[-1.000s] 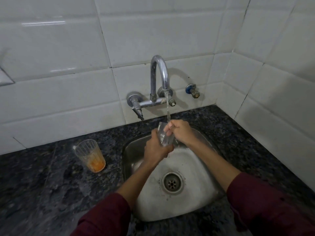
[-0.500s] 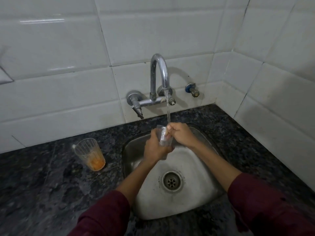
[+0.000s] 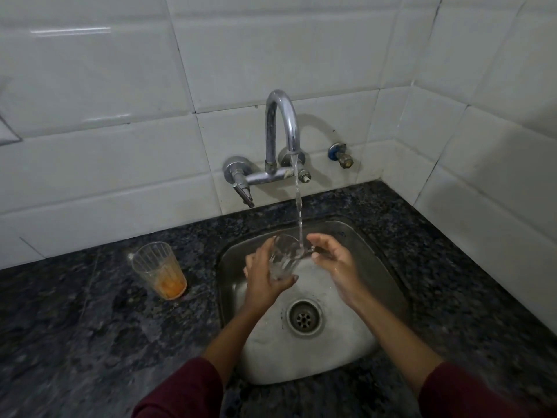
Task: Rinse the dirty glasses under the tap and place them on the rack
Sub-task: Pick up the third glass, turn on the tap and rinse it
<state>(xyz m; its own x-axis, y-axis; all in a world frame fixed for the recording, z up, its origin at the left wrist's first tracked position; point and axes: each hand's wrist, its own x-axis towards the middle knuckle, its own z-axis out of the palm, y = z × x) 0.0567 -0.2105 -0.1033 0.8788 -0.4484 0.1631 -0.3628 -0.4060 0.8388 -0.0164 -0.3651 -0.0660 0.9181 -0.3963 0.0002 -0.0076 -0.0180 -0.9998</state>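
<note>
A clear ribbed glass (image 3: 285,257) is tilted under the running stream from the chrome tap (image 3: 281,132), above the steel sink (image 3: 373,267). My left hand (image 3: 265,277) grips the glass around its lower body. My right hand (image 3: 334,260) hovers just right of the rim with fingers spread, fingertips close to the glass edge, holding nothing. A second glass (image 3: 161,270) with orange residue at its bottom stands upright on the counter left of the sink. No rack is in view.
Dark speckled granite counter (image 3: 90,327) surrounds the sink. White tiled walls rise behind and on the right. The drain (image 3: 304,318) lies in the sink's middle. A small capped valve (image 3: 340,155) sticks out of the wall right of the tap.
My right hand has come off the glass rim and opened to the right. The glass has tipped so the stream falls into its mouth; my left hand keeps its grip.
</note>
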